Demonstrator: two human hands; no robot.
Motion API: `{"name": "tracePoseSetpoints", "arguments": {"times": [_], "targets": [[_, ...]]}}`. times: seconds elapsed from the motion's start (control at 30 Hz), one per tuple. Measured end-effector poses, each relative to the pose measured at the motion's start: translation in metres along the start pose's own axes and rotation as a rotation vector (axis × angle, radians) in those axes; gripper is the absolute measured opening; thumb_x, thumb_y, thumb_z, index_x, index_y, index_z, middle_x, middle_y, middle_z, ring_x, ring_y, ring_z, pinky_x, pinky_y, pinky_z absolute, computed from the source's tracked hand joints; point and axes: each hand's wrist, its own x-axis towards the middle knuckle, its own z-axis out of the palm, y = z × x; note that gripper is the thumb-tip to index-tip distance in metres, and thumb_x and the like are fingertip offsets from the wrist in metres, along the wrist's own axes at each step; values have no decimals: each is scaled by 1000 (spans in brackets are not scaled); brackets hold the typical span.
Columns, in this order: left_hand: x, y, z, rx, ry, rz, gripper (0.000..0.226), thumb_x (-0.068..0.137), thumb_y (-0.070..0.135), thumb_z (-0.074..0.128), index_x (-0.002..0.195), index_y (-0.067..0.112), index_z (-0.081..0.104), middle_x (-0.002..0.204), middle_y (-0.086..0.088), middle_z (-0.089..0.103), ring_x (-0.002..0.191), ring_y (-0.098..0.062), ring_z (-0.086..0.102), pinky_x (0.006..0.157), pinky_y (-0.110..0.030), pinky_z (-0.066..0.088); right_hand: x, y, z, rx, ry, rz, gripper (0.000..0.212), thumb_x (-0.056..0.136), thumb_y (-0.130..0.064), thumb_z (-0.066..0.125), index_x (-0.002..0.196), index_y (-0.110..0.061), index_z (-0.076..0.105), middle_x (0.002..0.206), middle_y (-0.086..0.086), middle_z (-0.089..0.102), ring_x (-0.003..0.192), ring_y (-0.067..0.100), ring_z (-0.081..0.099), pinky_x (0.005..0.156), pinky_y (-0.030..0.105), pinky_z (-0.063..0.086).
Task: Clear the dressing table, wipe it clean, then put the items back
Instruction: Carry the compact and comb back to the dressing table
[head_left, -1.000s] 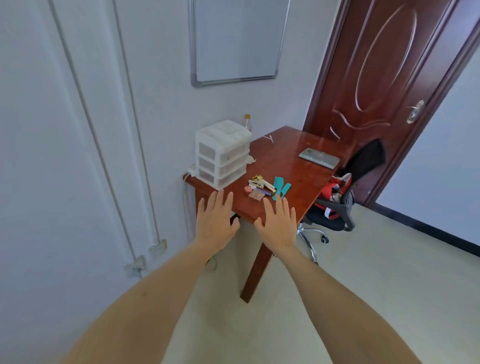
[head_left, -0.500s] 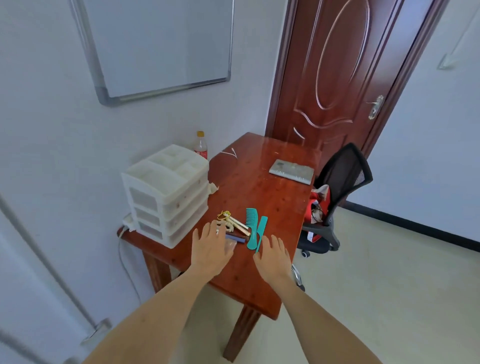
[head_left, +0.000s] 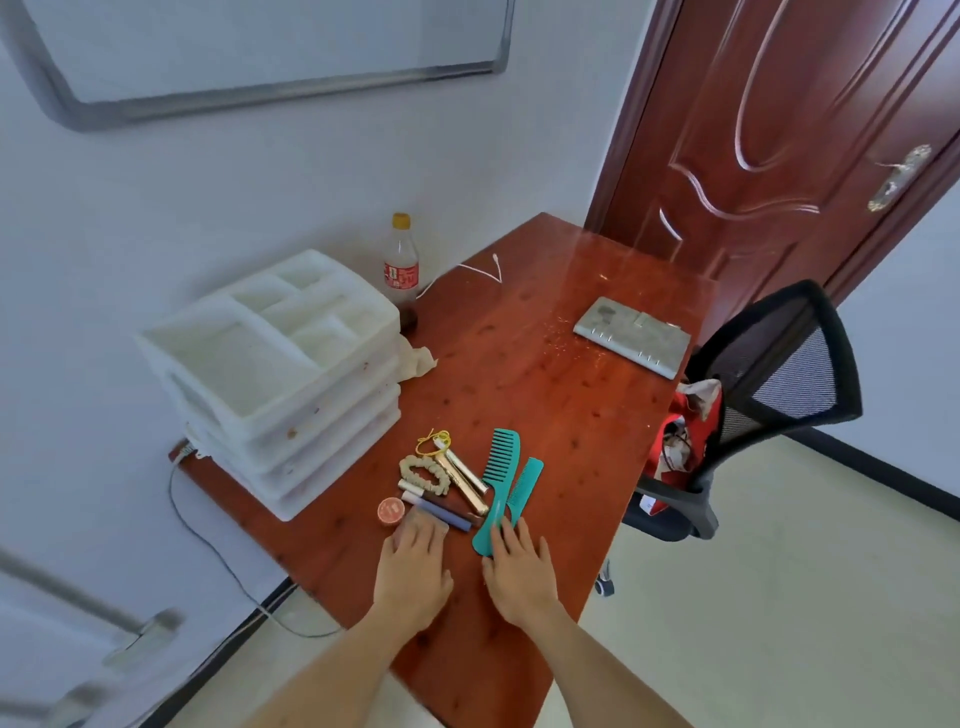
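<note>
A red-brown wooden dressing table (head_left: 545, 395) holds a white plastic drawer organiser (head_left: 280, 374) at its left. Near the front lie two teal combs (head_left: 501, 473), a cream scrunchie (head_left: 423, 472), gold tubes (head_left: 465, 480), a blue pen (head_left: 441, 514), a small round pink tin (head_left: 390, 511) and a yellow hair tie (head_left: 434, 440). My left hand (head_left: 415, 566) lies flat with its fingers on a small item beside the tin. My right hand (head_left: 519, 569) rests flat, fingertips at the handle end of the larger comb.
A bottle (head_left: 401, 270) with a yellow cap stands by the wall, a crumpled cloth (head_left: 418, 358) beside the organiser. A grey notebook (head_left: 631, 335) and a white cable (head_left: 480, 270) lie further back. A black mesh chair (head_left: 758, 405) with red fabric stands at the right; a door behind.
I have come closer to the table and now look down on it. Both hands moved forward from the table's edge to the small items.
</note>
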Motion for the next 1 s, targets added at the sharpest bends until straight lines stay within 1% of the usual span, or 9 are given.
{"name": "tracePoseSetpoints", "arguments": {"times": [0.07, 0.13, 0.23, 0.3, 0.4, 0.5, 0.6, 0.7, 1.0], "targets": [[5, 7, 2, -38, -12, -36, 60, 87, 36, 42, 142, 11, 33, 148, -11, 31, 138, -26, 24, 109, -43, 27, 5, 12, 5, -16, 23, -79, 66, 90, -45, -7, 149, -17, 3, 158, 2, 0, 144, 21, -5, 115, 44, 1], [11, 10, 11, -64, 5, -78, 57, 73, 35, 49, 123, 8, 58, 127, -15, 57, 121, -30, 49, 95, -46, 45, 5, 25, 7, -5, 51, -156, 82, 77, -47, -19, 149, -17, 7, 157, 2, 5, 144, 20, -1, 115, 42, 2], [11, 16, 18, -82, 42, -118, 54, 59, 35, 65, 105, 7, 68, 108, -14, 66, 102, -30, 62, 78, -45, 55, 9, 43, 7, -15, 156, -194, 81, 89, -45, -16, 139, -14, 40, 146, 4, 40, 137, 22, 33, 110, 39, 24], [8, 23, 18, -74, 59, -110, 56, 51, 31, 77, 101, 7, 69, 105, -15, 66, 98, -31, 63, 74, -44, 55, 14, 52, 5, 84, 240, -174, 73, 95, -44, -1, 127, -13, 55, 135, 6, 53, 127, 22, 47, 106, 35, 33], [3, 31, 17, -71, 88, -153, 54, 48, 28, 81, 98, 12, 67, 102, -12, 65, 92, -29, 63, 69, -41, 53, 26, 53, -12, 202, 270, -74, 43, 93, -40, 41, 127, -14, 49, 135, 3, 47, 124, 18, 42, 101, 30, 40], [3, 36, 7, -132, 85, -336, 70, 65, 36, 74, 126, 11, 51, 126, -15, 53, 113, -30, 52, 88, -43, 46, 39, 43, -27, 190, 200, 107, 64, 84, -47, 55, 135, -16, 32, 134, 2, 40, 122, 20, 37, 96, 33, 39], [8, 37, 5, -99, 55, -447, 64, 88, 36, 48, 143, 16, 21, 145, -9, 32, 132, -25, 31, 104, -36, 32, 49, 31, -32, 209, 134, 224, 79, 80, -49, 59, 139, -14, 22, 131, 5, 41, 121, 22, 37, 94, 35, 38], [12, 40, 3, -119, 54, -460, 52, 91, 27, 41, 140, 17, 26, 134, -4, 42, 121, -21, 41, 97, -33, 37, 57, 23, -32, 211, 100, 286, 78, 80, -43, 62, 139, -13, 20, 131, 7, 43, 121, 23, 38, 93, 35, 38], [16, 32, -3, -216, 11, -512, 81, 81, 26, 62, 144, 14, 13, 134, -11, 36, 112, -25, 47, 94, -31, 43, 57, 37, -33, 183, 77, 256, 44, 85, -33, 57, 121, -12, 41, 125, 7, 46, 116, 22, 44, 87, 29, 46]]}}
